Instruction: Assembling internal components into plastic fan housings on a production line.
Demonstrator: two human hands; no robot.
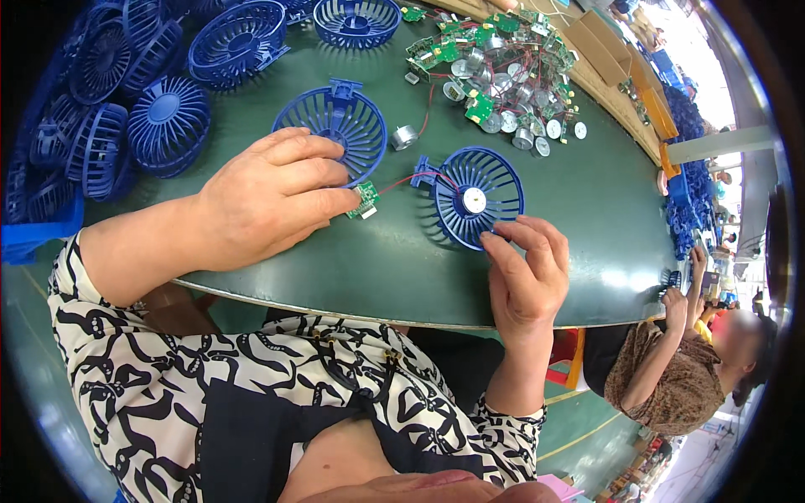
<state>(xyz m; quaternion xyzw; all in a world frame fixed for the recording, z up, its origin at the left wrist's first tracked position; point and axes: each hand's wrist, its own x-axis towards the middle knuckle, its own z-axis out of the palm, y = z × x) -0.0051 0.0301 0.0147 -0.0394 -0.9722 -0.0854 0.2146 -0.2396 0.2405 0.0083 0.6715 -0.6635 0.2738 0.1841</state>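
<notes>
My left hand (272, 197) has its fingers bent, with the foremost fingertip at the edge of a small green circuit board (366, 201). Its other fingers reach over the near side of a blue round fan cage (366, 134) lying on the table. Red wires run from the board to a round silver motor (474, 199) seated in the middle of a second blue fan cage (509, 189). With thumb and fingers, my right hand (532, 272) pinches that cage's near right rim. A loose silver motor (404, 137) lies between the two cages, a red wire trailing from it.
A heap of green boards, wires and silver motors (503, 84) lies at the far side of the green table (612, 243). Many blue fan cages (168, 117) pile up at left, some in a blue bin (42, 230). A co-worker (671, 369) sits at right, near cardboard boxes (599, 46).
</notes>
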